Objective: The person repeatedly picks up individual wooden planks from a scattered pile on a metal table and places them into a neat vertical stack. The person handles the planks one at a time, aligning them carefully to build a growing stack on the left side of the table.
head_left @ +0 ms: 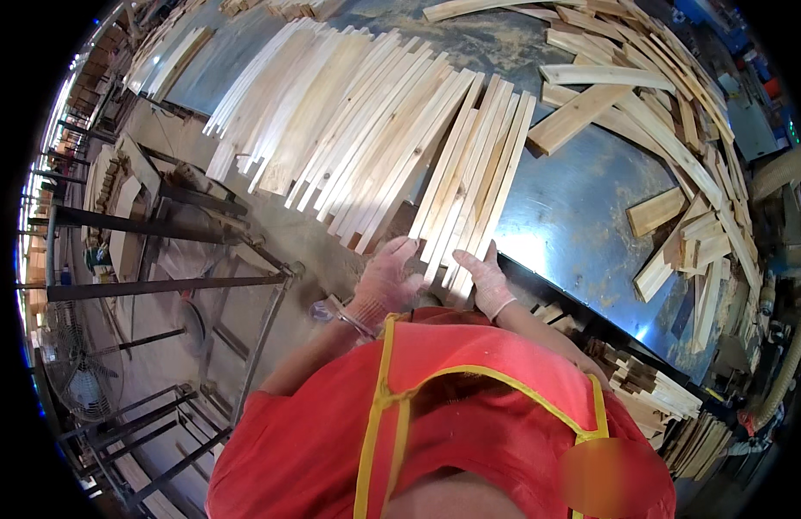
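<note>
1. a worker's left hand (pixel 387 270), in a thin pale glove, sits at the left edge of a small group of wooden strips (pixel 469 177), its thumb parted from its fingers.
2. the right hand (pixel 487 281), gloved alike, flanks the other side, thumb laid over the near ends; whether it pinches the wood cannot be told.
3. the group lies at a slant on a dark metal table (pixel 560 229), near ends jutting past the edge toward the worker.
4. just to its left, a longer row of pale strips (pixel 348 112) crowds the tabletop, its ends uneven and also overhanging; a narrow dark gap parts the two.
5. to the right, across bare, shining metal, a jumbled heap of boards (pixel 677 156) spreads along the far side, several pieces crossing one another.
6. a steel frame (pixel 167 287) takes up the floor at the worker's left, with a caged fan (pixel 84 385) beyond it.
7. more cut wood (pixel 651 394) is stacked low beside the table at right, near a ribbed hose (pixel 790 372).
8. a red apron (pixel 495 372) with yellow trim fills the foreground, blocking the view below.
</note>
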The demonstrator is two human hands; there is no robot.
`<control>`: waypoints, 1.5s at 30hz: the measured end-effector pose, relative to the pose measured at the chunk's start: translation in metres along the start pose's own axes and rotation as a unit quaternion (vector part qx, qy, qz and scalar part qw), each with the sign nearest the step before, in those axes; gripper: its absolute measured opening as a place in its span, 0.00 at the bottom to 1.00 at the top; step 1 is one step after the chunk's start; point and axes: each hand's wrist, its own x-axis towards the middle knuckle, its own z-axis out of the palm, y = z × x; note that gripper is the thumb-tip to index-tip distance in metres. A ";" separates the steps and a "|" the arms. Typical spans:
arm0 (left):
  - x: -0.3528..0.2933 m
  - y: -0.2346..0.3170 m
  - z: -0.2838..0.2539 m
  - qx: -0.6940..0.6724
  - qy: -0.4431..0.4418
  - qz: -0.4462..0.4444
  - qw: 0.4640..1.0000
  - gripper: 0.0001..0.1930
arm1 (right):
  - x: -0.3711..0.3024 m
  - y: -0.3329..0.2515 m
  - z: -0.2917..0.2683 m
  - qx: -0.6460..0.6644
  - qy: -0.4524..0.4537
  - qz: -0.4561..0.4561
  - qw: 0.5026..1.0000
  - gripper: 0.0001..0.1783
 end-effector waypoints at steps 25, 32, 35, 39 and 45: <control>-0.015 0.063 0.098 -0.195 -0.065 -0.500 0.841 0.45 | -0.050 -0.113 -0.121 -0.169 0.065 -0.026 0.983 0.65; -0.001 0.049 0.102 -0.140 -0.164 -0.470 0.856 0.48 | -0.071 -0.147 -0.114 -0.686 0.257 0.046 0.679 0.64; 0.007 0.038 0.131 -0.158 -0.103 -0.435 0.880 0.48 | -0.051 -0.089 -0.146 -0.729 0.271 -0.084 0.623 0.62; -0.004 0.045 0.110 -0.230 -0.063 -0.351 0.905 0.44 | -0.039 -0.084 -0.165 -0.482 0.278 -0.065 0.828 0.56; -0.022 0.054 -0.026 -0.563 -0.072 -0.297 0.767 0.23 | -0.030 -0.071 -0.177 -0.515 0.247 -0.101 0.814 0.49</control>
